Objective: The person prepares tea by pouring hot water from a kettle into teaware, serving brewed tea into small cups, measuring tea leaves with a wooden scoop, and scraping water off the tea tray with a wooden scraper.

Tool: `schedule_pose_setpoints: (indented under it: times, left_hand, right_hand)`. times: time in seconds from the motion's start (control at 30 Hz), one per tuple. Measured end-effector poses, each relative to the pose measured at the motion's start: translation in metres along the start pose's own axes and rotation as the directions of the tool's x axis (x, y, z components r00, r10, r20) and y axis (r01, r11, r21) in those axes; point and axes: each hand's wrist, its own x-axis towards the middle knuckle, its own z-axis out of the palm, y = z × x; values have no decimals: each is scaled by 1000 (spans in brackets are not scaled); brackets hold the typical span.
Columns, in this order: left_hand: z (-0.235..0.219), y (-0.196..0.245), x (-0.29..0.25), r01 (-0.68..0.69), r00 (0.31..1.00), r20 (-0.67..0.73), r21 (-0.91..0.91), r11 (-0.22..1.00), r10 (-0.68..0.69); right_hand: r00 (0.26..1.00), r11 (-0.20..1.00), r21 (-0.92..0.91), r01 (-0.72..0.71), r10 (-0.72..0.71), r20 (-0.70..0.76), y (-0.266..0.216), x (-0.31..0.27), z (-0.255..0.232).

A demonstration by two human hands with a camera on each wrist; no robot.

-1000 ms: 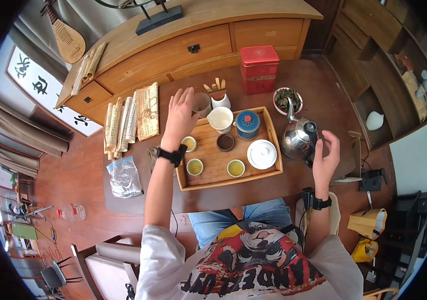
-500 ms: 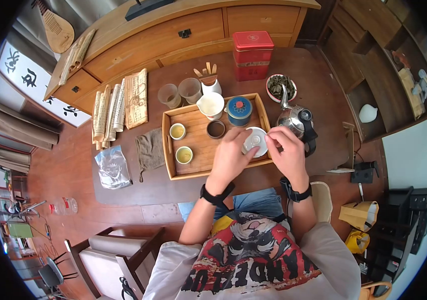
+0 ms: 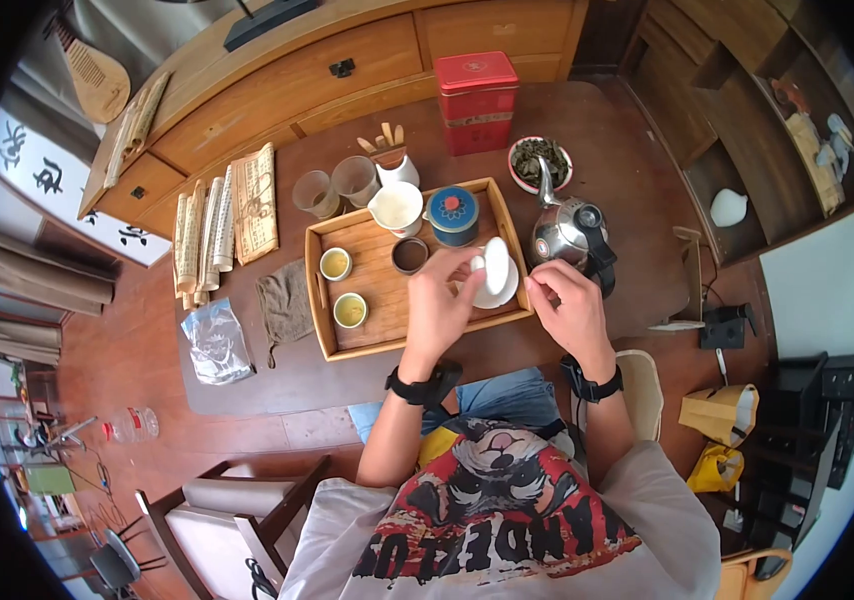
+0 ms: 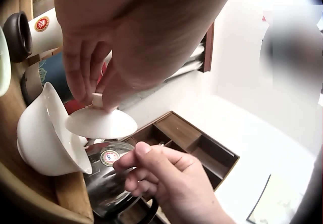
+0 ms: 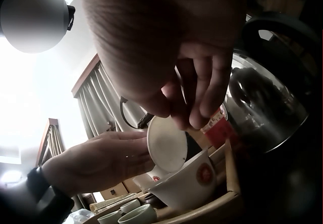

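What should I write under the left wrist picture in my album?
The left hand pinches a white lid by its knob near a white bowl, with the right hand near the kettle.

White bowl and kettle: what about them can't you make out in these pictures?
White bowl, inside bottom: head view, hidden behind the lid in the left hand.
Kettle, contents: head view, hidden by its metal body.
Kettle badge, lettering: left wrist view, too small.
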Motion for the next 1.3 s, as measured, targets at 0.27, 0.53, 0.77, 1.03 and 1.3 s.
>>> schedule_pose_setpoints:
  times: [0.27,0.53,0.77,1.03,1.3]
  left_hand:
    - [-16,-18,-16,226,972,62,-491,841,-225]
    - [-8,-2,-14,24,997,-67,-62,998,-28]
    - [12,-3,-14,-243,968,-6,249,938,252]
    - [18,-3,-12,-252,966,24,271,929,256]
    - [18,-5,-13,-229,972,27,318,920,232]
  right_hand:
    - [999,999,24,46,-46,10,6,3,5]
    - [998,999,22,46,-47,49,9,3,7]
    - [999,1000,3,9,-9,32,9,2,1]
    - [999,1000,17,-6,5,49,8,-2,4]
    - [997,1000,14,3,-4,74,6,0,9]
